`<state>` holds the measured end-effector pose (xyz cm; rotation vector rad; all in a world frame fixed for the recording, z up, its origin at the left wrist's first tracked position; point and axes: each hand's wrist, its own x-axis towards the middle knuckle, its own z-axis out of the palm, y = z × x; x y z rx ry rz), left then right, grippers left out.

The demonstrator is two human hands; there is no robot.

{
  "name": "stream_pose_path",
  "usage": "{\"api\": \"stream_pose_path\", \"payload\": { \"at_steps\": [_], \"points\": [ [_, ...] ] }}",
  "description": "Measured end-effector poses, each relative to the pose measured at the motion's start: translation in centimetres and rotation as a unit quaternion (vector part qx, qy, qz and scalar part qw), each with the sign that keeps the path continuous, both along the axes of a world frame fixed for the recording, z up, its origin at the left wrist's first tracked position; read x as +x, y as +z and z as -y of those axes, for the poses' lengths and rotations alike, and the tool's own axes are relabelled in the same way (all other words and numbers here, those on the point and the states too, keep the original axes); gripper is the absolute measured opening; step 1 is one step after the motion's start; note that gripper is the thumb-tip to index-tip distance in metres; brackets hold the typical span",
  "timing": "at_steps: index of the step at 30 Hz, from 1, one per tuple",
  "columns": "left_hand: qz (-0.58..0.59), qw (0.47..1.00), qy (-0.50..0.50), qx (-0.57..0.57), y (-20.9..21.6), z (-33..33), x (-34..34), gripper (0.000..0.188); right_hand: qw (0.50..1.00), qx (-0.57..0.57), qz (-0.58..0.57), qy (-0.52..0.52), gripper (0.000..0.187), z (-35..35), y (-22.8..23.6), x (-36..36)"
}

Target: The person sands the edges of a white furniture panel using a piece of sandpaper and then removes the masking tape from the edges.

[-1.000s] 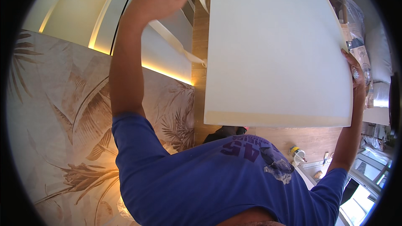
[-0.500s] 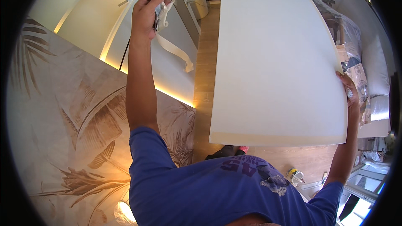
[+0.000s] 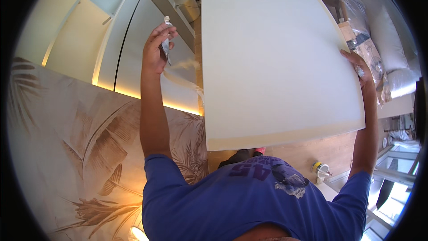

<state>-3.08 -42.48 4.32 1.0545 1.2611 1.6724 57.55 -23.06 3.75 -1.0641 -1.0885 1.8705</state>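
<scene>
A large white panel (image 3: pixel 281 58) stands in front of me, with a beige strip (image 3: pixel 285 135) along its near edge. My right hand (image 3: pixel 360 68) is closed on the panel's right edge, thumb on its face, the other fingers partly hidden. Something whitish shows at that hand. Raised left of the panel, my left hand (image 3: pixel 156 47) is closed around a crumpled, pale strip of masking tape (image 3: pixel 180 81), whose blurred tail hangs toward the panel's left edge. A greyish, shiny piece (image 3: pixel 166 49) is also in its fingers; its kind is unclear.
Lit white cabinets (image 3: pixel 62 40) stand at the left, above a wall covering with brown palm leaves (image 3: pixel 102 143). A white bin (image 3: pixel 186 6) is at the back. Plastic-wrapped goods (image 3: pixel 356 31) crowd the right side. A small bucket (image 3: pixel 322 172) sits on the wooden floor near me.
The panel has shifted left in view and its near edge now slants. My left hand appears lower, and the tape's loose tail has swung toward the panel. My right hand keeps its hold.
</scene>
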Motion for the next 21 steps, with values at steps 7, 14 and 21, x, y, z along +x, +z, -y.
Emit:
{"api": "stream_pose_path", "payload": {
  "at_steps": [7,14,21],
  "points": [
    [0.075,0.988,0.046,0.126,1.3,1.6,1.8,0.028,1.0,-0.008,0.006,-0.002,0.031,0.4,0.1,-0.5],
    [-0.073,0.973,0.207,-0.067,-4.1,2.8,2.8,0.021,0.999,-0.009,-0.032,0.004,0.028,1.3,1.2,-1.7],
    [-0.059,0.974,0.192,-0.109,-11.9,4.2,1.2,0.021,0.998,-0.048,-0.043,-0.002,0.026,-0.2,-0.3,0.2]
  ]
}}
